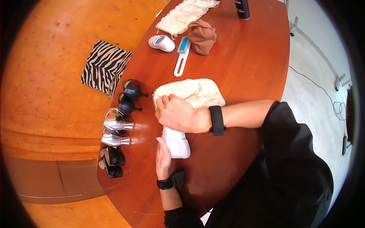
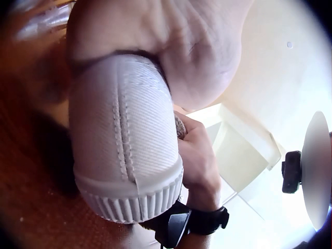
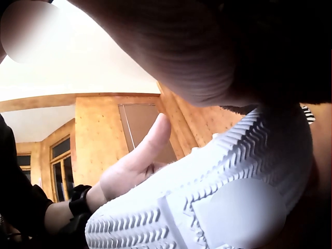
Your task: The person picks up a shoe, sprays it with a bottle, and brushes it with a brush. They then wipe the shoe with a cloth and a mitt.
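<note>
A white slip-on shoe [image 1: 175,143] is tilted on its side, heel toward the person, with its ridged sole [image 3: 140,223] facing the right wrist camera. My left hand [image 1: 163,157] holds it from the left side, thumb [image 3: 155,137] raised and fingers hidden behind the shoe. Over the toe end, my right hand [image 1: 180,114] is curled into a fist. A bit of rough greyish cloth [image 2: 180,127] shows in its grip. Just beyond the fist lies a folded cream cloth [image 1: 207,91].
Farther up the table [image 1: 251,57] are the other white shoe [image 1: 163,43], a white brush [image 1: 182,55], a brown cloth bundle [image 1: 203,38], a fringed cream cloth [image 1: 186,15] and a black can [image 1: 242,9]. Black heels [image 1: 132,89], silver heels [image 1: 114,121] and black sandals [image 1: 113,159] line the left edge.
</note>
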